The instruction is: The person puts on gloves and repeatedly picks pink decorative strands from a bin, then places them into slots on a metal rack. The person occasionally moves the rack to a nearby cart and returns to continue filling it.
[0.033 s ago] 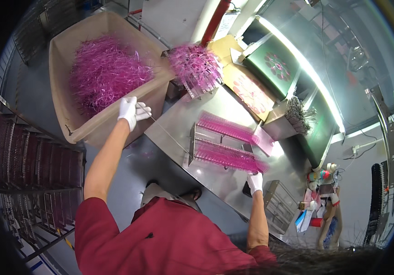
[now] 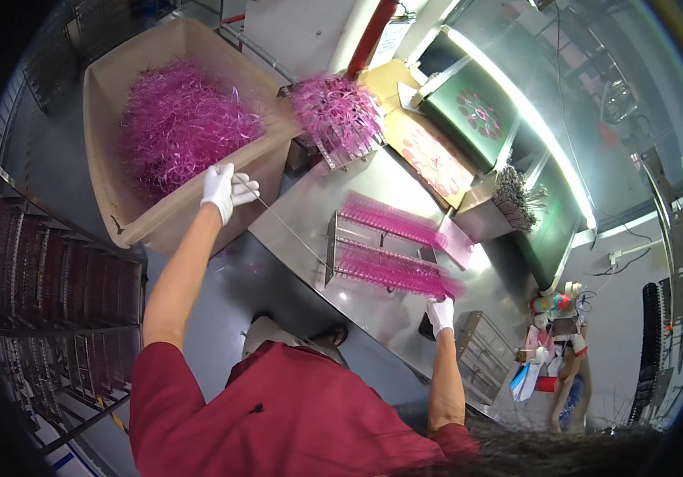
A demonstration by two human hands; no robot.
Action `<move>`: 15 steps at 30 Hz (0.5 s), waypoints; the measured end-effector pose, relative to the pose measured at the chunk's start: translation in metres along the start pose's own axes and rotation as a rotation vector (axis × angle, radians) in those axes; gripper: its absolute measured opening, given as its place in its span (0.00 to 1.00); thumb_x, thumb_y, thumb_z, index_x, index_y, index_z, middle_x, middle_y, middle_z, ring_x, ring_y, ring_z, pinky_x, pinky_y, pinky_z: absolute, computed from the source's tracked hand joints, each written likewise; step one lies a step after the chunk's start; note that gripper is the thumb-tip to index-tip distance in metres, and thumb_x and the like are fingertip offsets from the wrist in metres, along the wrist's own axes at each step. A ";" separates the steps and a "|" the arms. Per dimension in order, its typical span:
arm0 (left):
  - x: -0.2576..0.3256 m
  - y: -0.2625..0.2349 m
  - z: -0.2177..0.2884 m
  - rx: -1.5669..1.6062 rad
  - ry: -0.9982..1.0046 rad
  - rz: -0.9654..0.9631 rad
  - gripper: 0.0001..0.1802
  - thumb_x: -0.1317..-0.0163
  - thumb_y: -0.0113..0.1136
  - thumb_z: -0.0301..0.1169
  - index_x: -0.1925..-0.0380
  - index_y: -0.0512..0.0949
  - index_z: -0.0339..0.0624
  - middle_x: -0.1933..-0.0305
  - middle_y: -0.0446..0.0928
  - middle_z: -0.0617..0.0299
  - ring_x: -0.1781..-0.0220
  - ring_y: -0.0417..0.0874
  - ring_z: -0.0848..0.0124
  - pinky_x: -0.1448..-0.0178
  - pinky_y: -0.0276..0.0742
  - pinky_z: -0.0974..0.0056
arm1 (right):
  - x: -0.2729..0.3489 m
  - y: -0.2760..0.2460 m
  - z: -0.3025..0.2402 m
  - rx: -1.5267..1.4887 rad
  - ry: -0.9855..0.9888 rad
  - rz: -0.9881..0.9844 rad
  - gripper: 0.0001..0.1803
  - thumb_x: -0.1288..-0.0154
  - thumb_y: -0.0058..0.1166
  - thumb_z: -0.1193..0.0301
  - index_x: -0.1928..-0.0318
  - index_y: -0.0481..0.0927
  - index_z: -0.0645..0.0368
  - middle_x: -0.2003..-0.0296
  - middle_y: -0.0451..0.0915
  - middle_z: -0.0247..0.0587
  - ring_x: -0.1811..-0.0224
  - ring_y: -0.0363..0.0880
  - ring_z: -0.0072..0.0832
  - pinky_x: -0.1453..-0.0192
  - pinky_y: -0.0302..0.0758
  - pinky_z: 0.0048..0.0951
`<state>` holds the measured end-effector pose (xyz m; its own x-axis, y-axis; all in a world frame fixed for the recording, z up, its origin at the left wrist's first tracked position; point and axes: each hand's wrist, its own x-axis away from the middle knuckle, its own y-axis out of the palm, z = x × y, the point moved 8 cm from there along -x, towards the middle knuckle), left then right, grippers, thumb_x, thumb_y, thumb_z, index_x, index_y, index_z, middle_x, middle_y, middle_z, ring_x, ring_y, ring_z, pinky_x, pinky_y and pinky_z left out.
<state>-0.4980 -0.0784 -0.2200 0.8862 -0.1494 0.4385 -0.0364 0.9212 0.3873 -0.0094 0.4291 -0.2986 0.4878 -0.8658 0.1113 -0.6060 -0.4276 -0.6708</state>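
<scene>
My left hand (image 2: 225, 192), in a white glove, is closed on the end of a thin metal rod (image 2: 287, 228) beside the beige bin. The rod slants down to the left end of a metal rack (image 2: 330, 253) on the steel table. Two long rows of translucent pink pieces lie along this rack, a far row (image 2: 393, 220) and a near row (image 2: 393, 272). At the right end of the near row is my gloved right hand (image 2: 440, 313), fingers closed together; what they hold is hidden.
A beige bin (image 2: 101, 159) at the left holds a heap of pink strips (image 2: 186, 127). More pink pieces (image 2: 337, 115) fill a rack at the table's far corner. A box of metal rods (image 2: 488, 215) stands behind, an unfilled rack (image 2: 481, 358) near right. Loaded shelves (image 2: 63, 262) line the left.
</scene>
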 end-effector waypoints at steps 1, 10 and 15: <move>-0.003 0.007 0.004 0.014 0.005 -0.042 0.11 0.15 0.47 0.37 0.44 0.61 0.46 0.57 0.80 0.48 0.62 0.92 0.49 0.61 0.95 0.40 | 0.000 -0.002 0.006 -0.040 0.007 -0.002 0.11 0.29 0.53 0.78 0.50 0.83 0.54 0.76 0.77 0.29 0.81 0.72 0.21 0.78 0.64 0.30; 0.007 -0.023 -0.042 0.118 -0.142 0.053 0.17 0.20 0.56 0.31 0.37 0.66 0.43 0.58 0.80 0.51 0.54 0.91 0.49 0.52 0.95 0.39 | -0.011 -0.010 0.028 0.061 0.149 -0.028 0.17 0.29 0.59 0.70 0.43 0.86 0.60 0.57 0.91 0.50 0.56 0.89 0.42 0.48 0.80 0.39; 0.098 -0.028 -0.099 0.269 -0.158 0.040 0.02 0.21 0.55 0.25 0.54 0.73 0.40 0.64 0.82 0.46 0.63 0.88 0.48 0.55 0.91 0.39 | 0.034 -0.005 -0.052 0.052 0.041 -0.029 0.15 0.28 0.59 0.70 0.46 0.87 0.61 0.57 0.91 0.52 0.53 0.90 0.44 0.46 0.80 0.39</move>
<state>-0.3648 -0.0837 -0.2680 0.7995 -0.1886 0.5702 -0.2094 0.8023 0.5590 -0.0228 0.3885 -0.2531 0.4781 -0.8635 0.1606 -0.5577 -0.4397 -0.7040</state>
